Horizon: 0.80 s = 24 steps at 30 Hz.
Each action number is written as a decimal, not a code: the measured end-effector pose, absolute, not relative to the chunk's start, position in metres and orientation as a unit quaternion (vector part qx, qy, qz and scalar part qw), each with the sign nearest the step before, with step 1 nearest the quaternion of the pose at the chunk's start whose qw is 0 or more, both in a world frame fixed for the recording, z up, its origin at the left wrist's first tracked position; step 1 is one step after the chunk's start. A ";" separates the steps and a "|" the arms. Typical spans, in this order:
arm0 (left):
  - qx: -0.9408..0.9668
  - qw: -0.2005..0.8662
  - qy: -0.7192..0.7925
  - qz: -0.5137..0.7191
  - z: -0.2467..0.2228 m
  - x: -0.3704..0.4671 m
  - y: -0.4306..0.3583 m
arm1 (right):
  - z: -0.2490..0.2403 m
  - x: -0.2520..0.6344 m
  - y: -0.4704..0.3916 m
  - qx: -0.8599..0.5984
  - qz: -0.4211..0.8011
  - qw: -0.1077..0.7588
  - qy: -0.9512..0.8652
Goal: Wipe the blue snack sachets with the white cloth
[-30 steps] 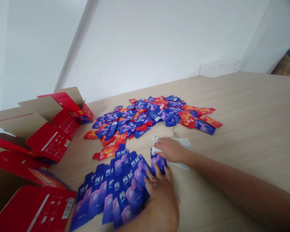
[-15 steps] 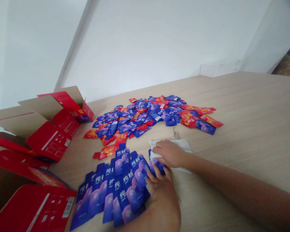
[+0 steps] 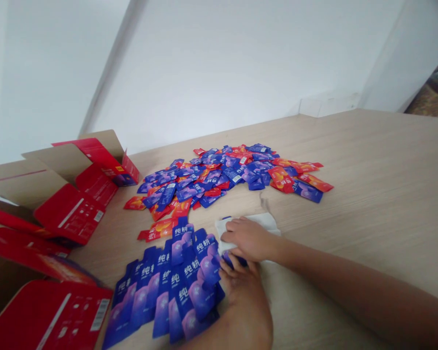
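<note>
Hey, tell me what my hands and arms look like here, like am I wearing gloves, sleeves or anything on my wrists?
Both your left hand and right hand are bare, with no gloves. I see no sleeve, watch or bracelet on the visible forearms, and no rings, though blur could hide small details.

On the left of my view I see open red cartons (image 3: 71,214) with tan insides, standing in a row on the pale wood-grain table (image 3: 379,170). A white wall (image 3: 241,73) rises behind it. Against that I make out a low white block (image 3: 326,106); far right, something brownish (image 3: 432,99), too blurred to identify.
</note>
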<state>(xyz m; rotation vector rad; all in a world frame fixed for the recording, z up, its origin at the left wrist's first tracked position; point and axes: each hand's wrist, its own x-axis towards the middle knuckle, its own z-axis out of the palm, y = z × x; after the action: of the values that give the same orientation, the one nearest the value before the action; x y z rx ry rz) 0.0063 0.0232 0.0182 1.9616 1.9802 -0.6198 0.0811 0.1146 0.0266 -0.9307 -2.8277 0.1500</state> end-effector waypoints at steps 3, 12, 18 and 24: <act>0.684 0.141 0.684 -0.210 0.015 0.004 0.022 | 0.025 0.079 0.114 -0.324 0.051 0.079 -0.941; 0.702 0.116 0.674 -0.199 0.015 -0.001 0.014 | 0.021 0.080 0.124 -0.358 0.036 0.082 -0.930; 0.726 0.050 0.663 -0.174 0.005 -0.007 0.003 | 0.018 0.080 0.123 -0.358 0.028 0.093 -0.929; 0.724 -0.015 0.672 -0.155 -0.007 -0.006 0.000 | 0.020 0.084 0.121 -0.374 0.041 0.099 -0.921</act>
<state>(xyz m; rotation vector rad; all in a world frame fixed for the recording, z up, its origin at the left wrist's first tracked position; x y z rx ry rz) -0.0063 -0.0001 -0.0073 2.2970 2.1299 -0.4904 0.0837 0.1209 0.0203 -1.1054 -2.7246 0.1200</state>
